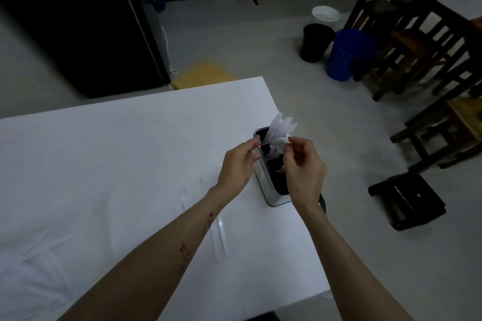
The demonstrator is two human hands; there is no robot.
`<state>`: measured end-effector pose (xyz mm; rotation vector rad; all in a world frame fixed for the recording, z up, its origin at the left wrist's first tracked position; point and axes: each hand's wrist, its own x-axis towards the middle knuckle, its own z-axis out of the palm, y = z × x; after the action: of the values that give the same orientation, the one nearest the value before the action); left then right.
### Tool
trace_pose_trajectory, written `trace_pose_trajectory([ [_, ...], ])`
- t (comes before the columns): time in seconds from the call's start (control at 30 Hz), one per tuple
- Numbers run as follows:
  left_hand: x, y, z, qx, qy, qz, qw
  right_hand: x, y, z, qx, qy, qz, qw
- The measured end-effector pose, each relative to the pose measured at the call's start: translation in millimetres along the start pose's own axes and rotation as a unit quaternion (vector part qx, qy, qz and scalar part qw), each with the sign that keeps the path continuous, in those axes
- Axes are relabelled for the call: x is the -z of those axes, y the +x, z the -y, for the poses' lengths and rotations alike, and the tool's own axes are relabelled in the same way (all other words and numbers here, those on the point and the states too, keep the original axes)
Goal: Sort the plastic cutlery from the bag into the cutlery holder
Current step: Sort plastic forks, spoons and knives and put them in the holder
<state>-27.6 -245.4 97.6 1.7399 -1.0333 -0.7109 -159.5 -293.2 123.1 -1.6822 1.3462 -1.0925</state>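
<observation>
The cutlery holder (266,185), white outside and dark inside, stands near the right edge of the white table (130,164). Several white plastic pieces (283,126) stick up from its far compartment. My right hand (303,167) hovers over the holder, fingertips pinched on a white plastic piece (280,142) at the top. My left hand (238,164) rests against the holder's left wall, fingertips at its rim. A white fork (184,197) and two more white pieces (220,236) lie on the table beside my left forearm. A clear bag of cutlery (34,268) lies at the lower left.
The table's right edge runs just past the holder. On the floor beyond stand a blue bucket (347,55), a black bucket (314,43) and a white bowl (326,15). Dark wooden chairs (417,41) and a low black stool (407,200) sit to the right.
</observation>
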Motion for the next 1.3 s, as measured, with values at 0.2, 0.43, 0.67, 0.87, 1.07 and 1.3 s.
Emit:
trace_pose_trajectory([
  [0.2, 45, -62, 56, 0.112, -0.027, -0.121, 0.986, -38, -38, 4, 0.12, -0.018, 0.084, 0.989],
  [0.43, 86, -141, 128, 0.242, 0.097, -0.17, 0.95, -88, -116, -53, -0.002, -0.169, 0.28, 0.945],
  [0.67, 97, -176, 153, 0.278, 0.141, -0.125, 0.942, -105, -153, -73, -0.109, -0.258, 0.287, 0.916],
  [0.87, 98, -184, 155, 0.236, 0.142, -0.084, 0.958, -108, -159, -63, -0.137, -0.237, 0.252, 0.928],
  [1.07, 101, -184, 152, 0.273, 0.141, -0.077, 0.948, -114, -172, -36, -0.161, -0.141, 0.218, 0.952],
  [1.3, 104, -171, 153, 0.317, 0.127, -0.064, 0.938, -113, -178, -35, -0.185, -0.144, 0.244, 0.941],
])
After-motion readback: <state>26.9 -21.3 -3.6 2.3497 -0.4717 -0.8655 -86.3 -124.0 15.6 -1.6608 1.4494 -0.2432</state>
